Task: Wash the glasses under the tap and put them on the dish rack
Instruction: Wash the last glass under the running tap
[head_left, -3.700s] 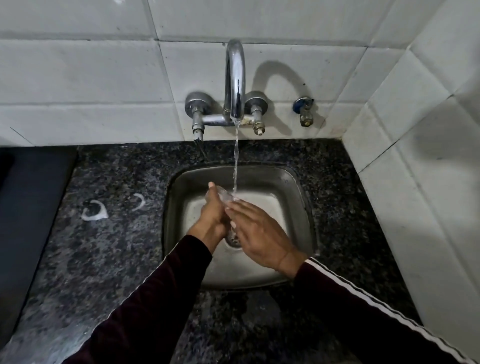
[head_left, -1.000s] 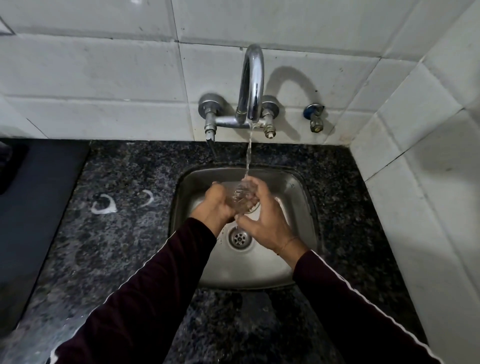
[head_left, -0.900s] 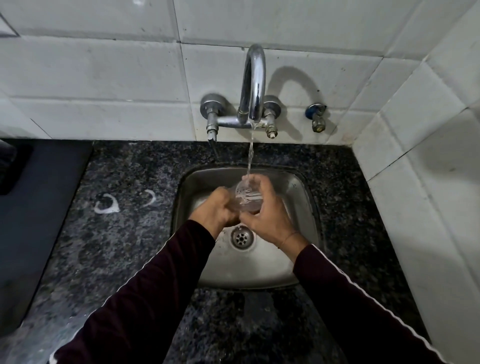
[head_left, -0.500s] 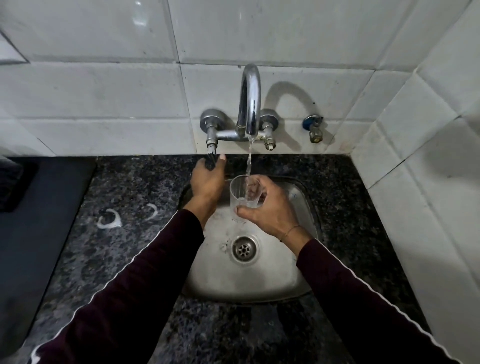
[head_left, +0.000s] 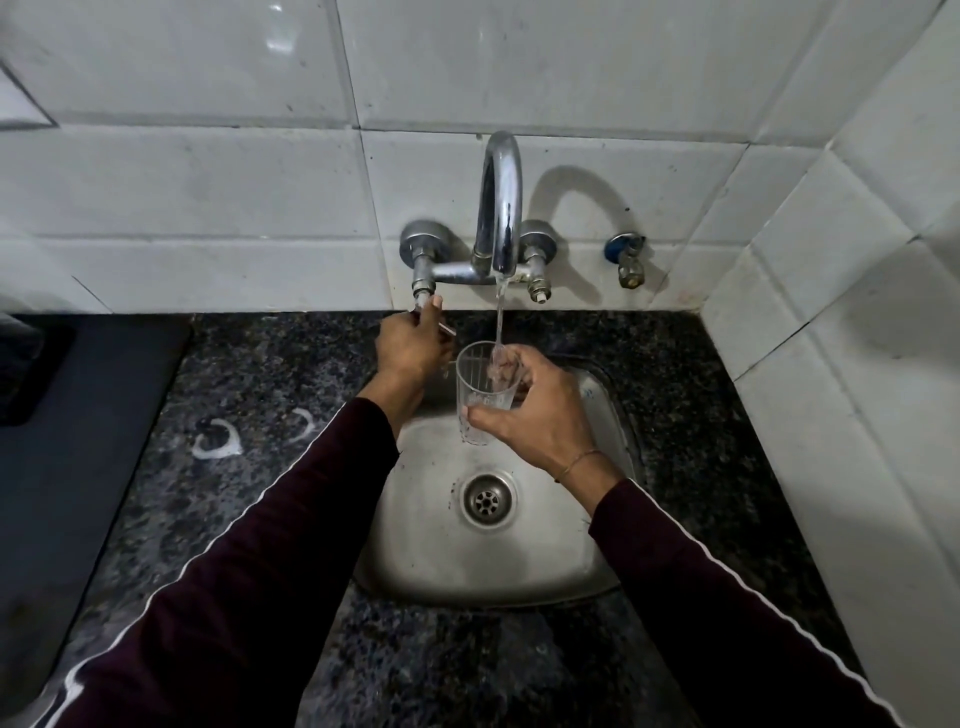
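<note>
Plainly unlabelled glass (head_left: 480, 392) — right hand's (head_left: 540, 413).

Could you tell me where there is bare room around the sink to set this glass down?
Free: the granite counter between the sink and the right tiled wall, and the granite left of the sink, up to the dark mat. Crowded: under the tap, where both hands work.
</note>
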